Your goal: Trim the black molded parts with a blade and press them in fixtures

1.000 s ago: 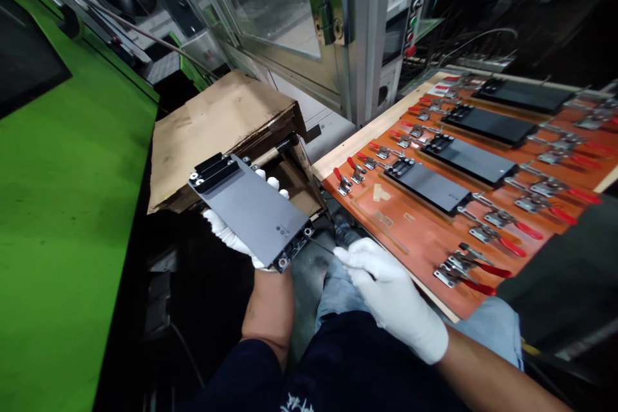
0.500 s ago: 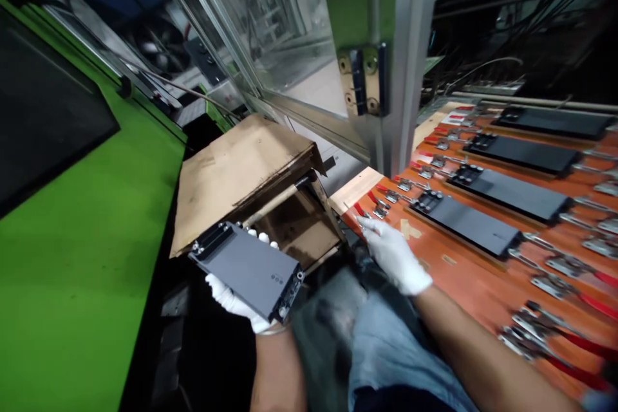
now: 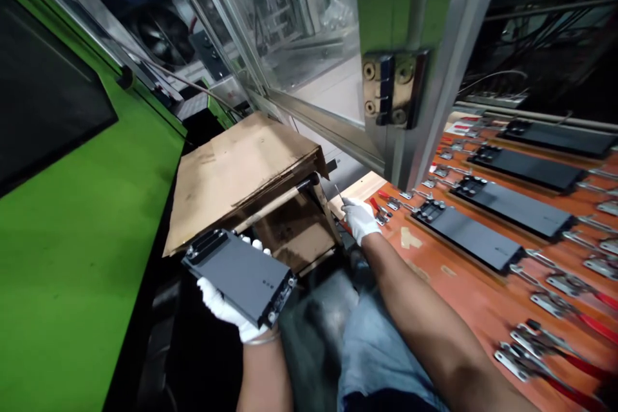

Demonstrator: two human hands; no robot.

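Note:
My left hand, in a white glove, supports a flat dark grey rectangular panel from below, with its fingertips showing over the far edge. The panel is tilted, with black fittings at both ends and three small round marks near one end. Farther right, my white-gloved right hand is closed round a thin metal-tipped tool, whose tip points up and away; its handle is hidden in the glove. That hand is over the left edge of the orange table, close to red-handled toggle clamps.
Several similar grey panels lie clamped in rows on the table. A cardboard-topped stand is ahead of the held panel. Beyond it stands a metal-framed clear door with a hinge. A green machine fills the left side.
My right hand has moved left and slightly away from me with the thin tool. The panel in my left hand has shifted slightly left and down in view.

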